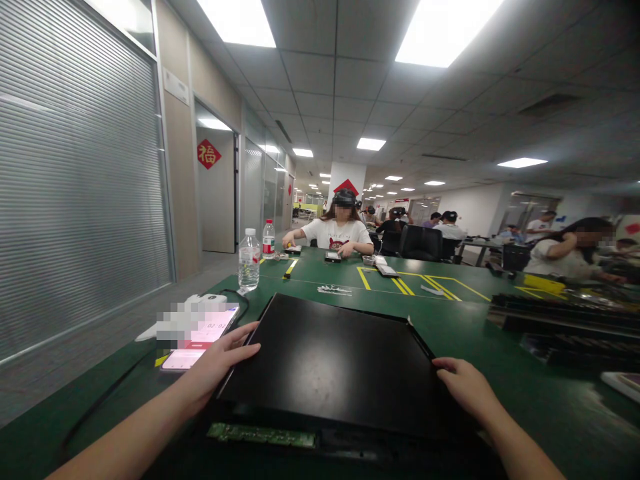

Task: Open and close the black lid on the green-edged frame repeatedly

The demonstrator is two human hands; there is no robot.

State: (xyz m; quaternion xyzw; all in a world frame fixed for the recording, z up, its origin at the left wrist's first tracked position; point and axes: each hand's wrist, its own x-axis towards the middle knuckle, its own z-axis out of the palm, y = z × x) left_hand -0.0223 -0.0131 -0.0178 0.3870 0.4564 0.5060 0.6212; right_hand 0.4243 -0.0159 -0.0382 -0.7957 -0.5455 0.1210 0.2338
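Observation:
A large flat black panel (340, 367) in a black frame lies in front of me on the green table. A narrow green circuit board (263, 435) shows along its near edge. My left hand (225, 357) grips the panel's left edge, thumb on top and the other fingers at the side. At the right edge, my right hand (463, 383) holds the frame, its lower fingers partly hidden.
A lit phone (200, 339) and a cable lie left of the panel, with two bottles (249, 261) (269, 240) behind. Across the green table (300, 277) sits a person. Dark stacked parts (550, 317) are at the right.

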